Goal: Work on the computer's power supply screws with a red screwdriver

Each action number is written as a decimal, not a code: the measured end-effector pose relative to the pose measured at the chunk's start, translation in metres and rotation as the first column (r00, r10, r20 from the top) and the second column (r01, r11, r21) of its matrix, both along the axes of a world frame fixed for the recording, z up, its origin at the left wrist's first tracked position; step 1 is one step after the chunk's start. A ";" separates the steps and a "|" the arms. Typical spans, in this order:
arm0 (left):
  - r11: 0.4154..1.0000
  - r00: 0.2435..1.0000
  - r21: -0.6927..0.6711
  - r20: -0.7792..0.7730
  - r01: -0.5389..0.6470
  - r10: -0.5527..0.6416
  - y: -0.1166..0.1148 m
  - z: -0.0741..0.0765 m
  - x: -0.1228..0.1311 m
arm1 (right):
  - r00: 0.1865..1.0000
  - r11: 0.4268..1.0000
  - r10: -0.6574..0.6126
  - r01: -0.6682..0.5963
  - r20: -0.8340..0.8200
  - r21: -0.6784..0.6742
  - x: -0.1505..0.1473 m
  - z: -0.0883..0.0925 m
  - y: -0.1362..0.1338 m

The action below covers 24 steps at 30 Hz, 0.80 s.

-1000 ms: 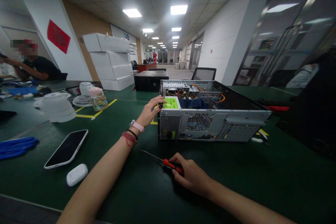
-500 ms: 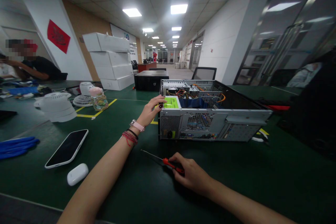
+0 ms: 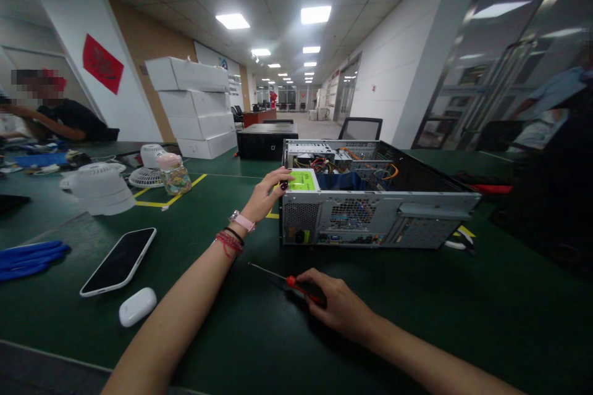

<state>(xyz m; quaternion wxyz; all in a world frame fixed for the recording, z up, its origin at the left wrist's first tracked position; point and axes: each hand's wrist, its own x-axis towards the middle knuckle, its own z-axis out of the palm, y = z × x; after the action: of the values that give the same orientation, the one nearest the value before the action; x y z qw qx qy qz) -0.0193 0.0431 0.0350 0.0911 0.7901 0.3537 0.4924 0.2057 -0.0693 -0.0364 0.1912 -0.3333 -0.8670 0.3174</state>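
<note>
The right hand [image 3: 338, 307] grips a red-handled screwdriver [image 3: 282, 279] lying on the table, shaft pointing left and away, while the left hand [image 3: 269, 194] ahead rests fingers curled on the open computer case [image 3: 370, 213]'s corner

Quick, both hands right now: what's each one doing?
Left hand: open, fingers resting on the computer case corner.
Right hand: closed on the screwdriver, which lies on the table.
</note>
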 end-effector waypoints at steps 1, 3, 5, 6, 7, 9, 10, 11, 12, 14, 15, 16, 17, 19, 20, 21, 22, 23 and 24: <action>1.000 1.000 0.002 -0.002 -0.003 0.003 0.000 0.000 0.000 | 1.000 1.000 0.001 -0.001 -0.008 0.004 0.000 0.000 0.000; 1.000 1.000 0.000 -0.008 -0.012 0.012 0.001 0.000 0.000 | 0.999 1.000 0.006 -0.006 -0.033 0.017 0.000 -0.001 0.000; 1.000 1.000 0.000 -0.007 -0.014 0.014 0.000 0.000 0.000 | 0.998 0.999 0.011 -0.010 -0.057 0.032 0.000 -0.004 0.001; 1.000 1.000 0.001 -0.005 -0.011 0.011 0.000 0.000 0.000 | 0.998 0.999 0.012 -0.010 -0.066 0.040 0.000 -0.005 0.002; 1.000 1.000 0.002 -0.002 -0.008 0.008 0.000 0.000 0.000 | 0.997 0.999 0.012 -0.009 -0.071 0.049 0.000 -0.007 0.002; 1.000 1.000 0.006 0.003 -0.002 0.002 0.000 0.000 0.000 | 0.997 0.997 0.011 -0.006 -0.074 0.071 0.001 -0.009 0.004; 1.000 1.000 0.006 0.005 -0.001 0.001 0.000 0.000 0.000 | 0.997 0.996 0.009 -0.003 -0.074 0.084 0.001 -0.010 0.004; 1.000 1.000 0.005 0.005 -0.002 0.002 0.000 0.000 0.000 | 0.997 0.995 0.006 0.001 -0.071 0.095 0.001 -0.010 0.004; 1.000 1.000 0.005 0.005 -0.002 0.002 0.000 0.000 0.000 | 0.998 0.995 0.002 0.004 -0.066 0.103 0.001 -0.009 0.004; 1.000 1.000 0.006 0.005 -0.002 0.002 0.000 0.000 0.001 | 0.998 0.993 -0.002 0.009 -0.057 0.117 0.000 -0.008 0.004; 1.000 1.000 0.006 0.005 -0.003 0.003 0.000 0.000 0.001 | 0.998 0.992 -0.004 0.011 -0.055 0.124 0.000 -0.007 0.004; 1.000 1.000 0.007 0.005 -0.004 0.004 0.000 0.000 0.001 | 0.998 0.991 -0.005 0.012 -0.055 0.132 0.000 -0.006 0.003; 1.000 1.000 0.008 0.004 -0.006 0.006 0.000 0.000 0.001 | 0.998 0.990 -0.007 0.015 -0.056 0.140 -0.001 -0.006 0.003; 1.000 1.000 0.009 0.000 -0.011 0.011 0.000 0.000 0.001 | 0.998 0.988 -0.012 0.021 -0.060 0.151 -0.002 -0.005 0.003; 1.000 1.000 0.009 -0.002 -0.013 0.013 0.000 0.000 0.001 | 0.998 0.988 -0.013 0.022 -0.059 0.155 -0.003 -0.004 0.002; 1.000 1.000 0.010 -0.003 -0.014 0.014 0.001 0.000 0.001 | 0.998 0.987 -0.013 0.022 -0.056 0.156 -0.003 -0.004 0.002; 1.000 1.000 0.011 -0.004 -0.014 0.014 0.001 -0.001 0.000 | 0.999 0.987 -0.013 0.021 -0.053 0.158 -0.004 -0.003 0.002; 1.000 1.000 0.012 -0.003 -0.013 0.013 0.001 -0.001 0.000 | 0.999 0.987 -0.011 0.019 -0.050 0.160 -0.004 -0.003 0.002; 1.000 1.000 0.014 -0.001 -0.011 0.011 0.001 -0.001 0.000 | 0.999 0.987 -0.010 0.017 -0.048 0.162 -0.005 -0.002 0.002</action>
<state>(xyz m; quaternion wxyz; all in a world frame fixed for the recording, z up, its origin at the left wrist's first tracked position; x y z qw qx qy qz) -0.0189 0.0437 0.0340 0.0825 0.7891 0.3546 0.4948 0.2011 -0.0671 -0.0383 0.2400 -0.3149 -0.8830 0.2520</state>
